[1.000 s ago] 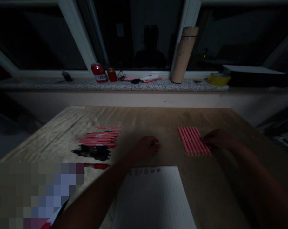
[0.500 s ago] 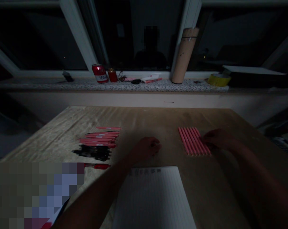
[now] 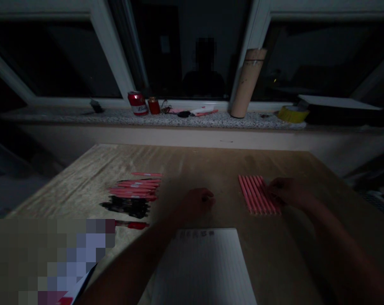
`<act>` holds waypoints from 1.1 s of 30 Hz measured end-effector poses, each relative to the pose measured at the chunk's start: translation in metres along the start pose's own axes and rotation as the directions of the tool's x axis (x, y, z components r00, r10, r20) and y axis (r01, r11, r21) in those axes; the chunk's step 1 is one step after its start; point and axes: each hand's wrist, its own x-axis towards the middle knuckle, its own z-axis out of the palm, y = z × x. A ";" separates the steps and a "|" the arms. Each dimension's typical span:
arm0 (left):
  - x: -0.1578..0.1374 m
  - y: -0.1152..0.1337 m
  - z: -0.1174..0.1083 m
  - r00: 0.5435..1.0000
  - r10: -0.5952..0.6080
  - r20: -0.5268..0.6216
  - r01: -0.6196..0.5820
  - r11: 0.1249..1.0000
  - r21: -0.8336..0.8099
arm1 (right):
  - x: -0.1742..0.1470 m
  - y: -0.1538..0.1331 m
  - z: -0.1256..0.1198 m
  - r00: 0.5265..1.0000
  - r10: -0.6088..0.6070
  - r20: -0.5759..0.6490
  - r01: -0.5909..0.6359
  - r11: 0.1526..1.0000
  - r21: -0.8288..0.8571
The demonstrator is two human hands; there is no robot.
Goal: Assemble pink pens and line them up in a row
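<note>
A neat row of several pink pens [image 3: 254, 195] lies side by side on the right of the table. At the right edge of that row my right hand [image 3: 285, 191] has its fingers closed against the outermost pen, partly covering it. My left hand [image 3: 200, 201] rests over the middle of the table with its fingers curled in, and nothing shows in them. Left of it lies a loose pile of pink pens [image 3: 136, 187], with a single pink pen [image 3: 147, 174] beyond. Several black pens [image 3: 128, 206] are heaped nearer, and a red pen [image 3: 137, 225] lies below them.
A lined paper pad [image 3: 204, 267] with dark marks along its top lies between my forearms. On the windowsill [image 3: 115, 120] stand a red can [image 3: 137, 103], a small red jar [image 3: 153, 106], a tall cardboard-coloured tube [image 3: 248, 82] and yellow tape [image 3: 292, 114]. The light is dim.
The view has tilted slightly, so everything sits a little lower. Both hands stay in nearly the same places, the right one still at the end of the pink row.
</note>
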 end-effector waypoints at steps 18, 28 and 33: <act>-0.006 -0.001 0.009 0.994 0.082 -0.076 -0.072 0.989 0.132 | -0.024 -0.035 0.020 0.962 -0.273 0.020 0.272 0.961 0.044; -0.010 0.003 0.004 0.994 0.091 -0.057 -0.083 0.990 0.118 | -0.071 -0.084 0.066 0.897 -0.437 0.066 0.441 0.896 -0.050; -0.035 0.008 -0.022 0.988 0.131 -0.078 -0.116 0.977 0.180 | -0.086 -0.110 0.097 0.861 -0.506 0.053 0.509 0.858 -0.066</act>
